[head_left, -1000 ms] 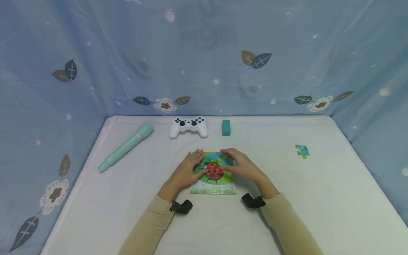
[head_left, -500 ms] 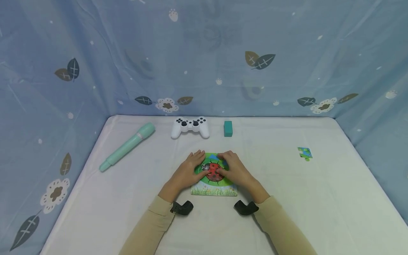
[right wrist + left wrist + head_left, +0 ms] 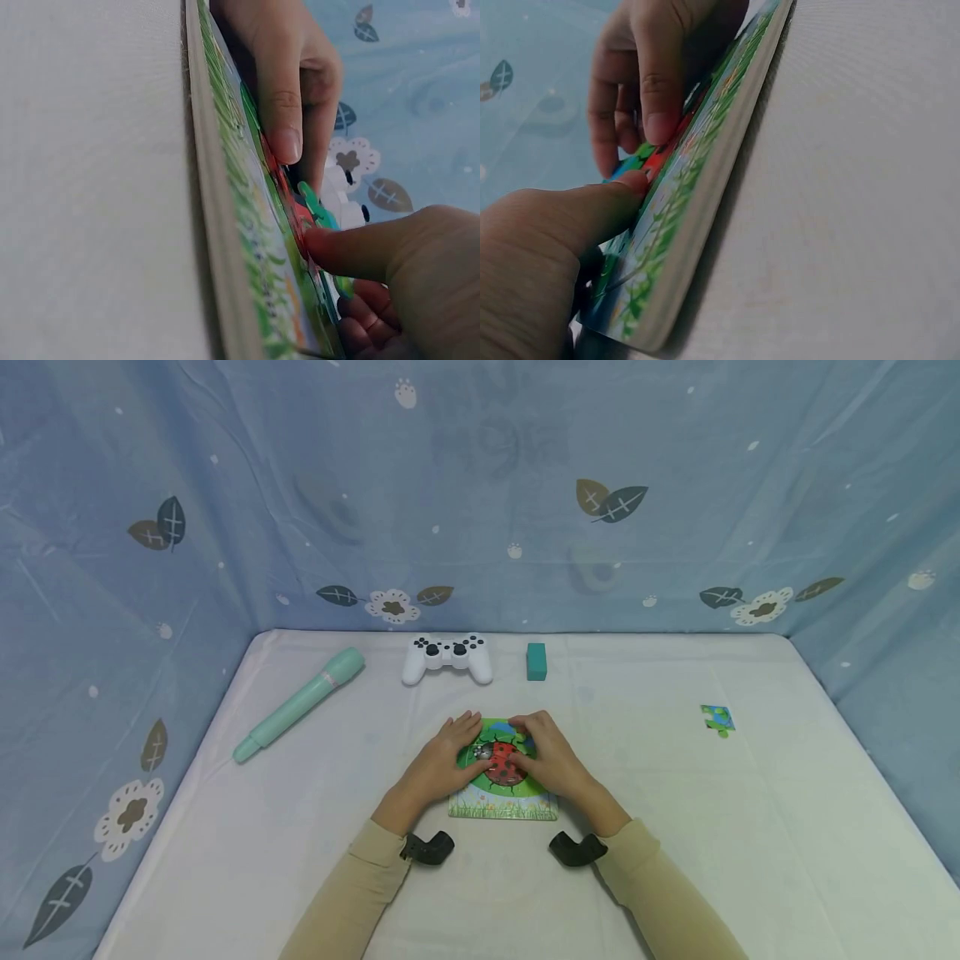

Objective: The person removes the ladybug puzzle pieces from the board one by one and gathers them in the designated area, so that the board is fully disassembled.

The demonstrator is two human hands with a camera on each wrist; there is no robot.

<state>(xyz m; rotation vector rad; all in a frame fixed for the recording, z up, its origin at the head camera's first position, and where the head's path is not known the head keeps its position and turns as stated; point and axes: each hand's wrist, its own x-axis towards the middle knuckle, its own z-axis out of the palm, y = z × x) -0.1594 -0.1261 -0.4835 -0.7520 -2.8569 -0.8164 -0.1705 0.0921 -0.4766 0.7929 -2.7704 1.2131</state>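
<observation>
Cloth (image 3: 480, 568) with printed leaves hangs behind the white table (image 3: 225, 860), and I read it as a screen that keeps my view plain. Two tan sleeves (image 3: 337, 889) slant inward from the near side, bringing the wrists to either flank of the work. A mint tube (image 3: 298, 706) lies aslant at the left, well apart from the hands, so it seems parked out of the way. The puzzle board (image 3: 502, 810) lies flat mid-table, between both hands, its near edge facing the person.

I judge that the left hand (image 3: 444, 760) steadies the board: its fingers stretch over the far left corner, with the thumb spread wide to the ladybird picture (image 3: 504, 768). The right hand (image 3: 558, 762) arches over the opposite side, fingers bent and narrow, thumb in front, apparently pinching a raised piece (image 3: 321, 211) tilted above the board; how firmly, I cannot tell.

Beyond them sit a white controller (image 3: 447, 658) and a teal block (image 3: 536, 662), leaving both hands room, I think. A loose puzzle piece (image 3: 720, 719) lies well off to the right.
</observation>
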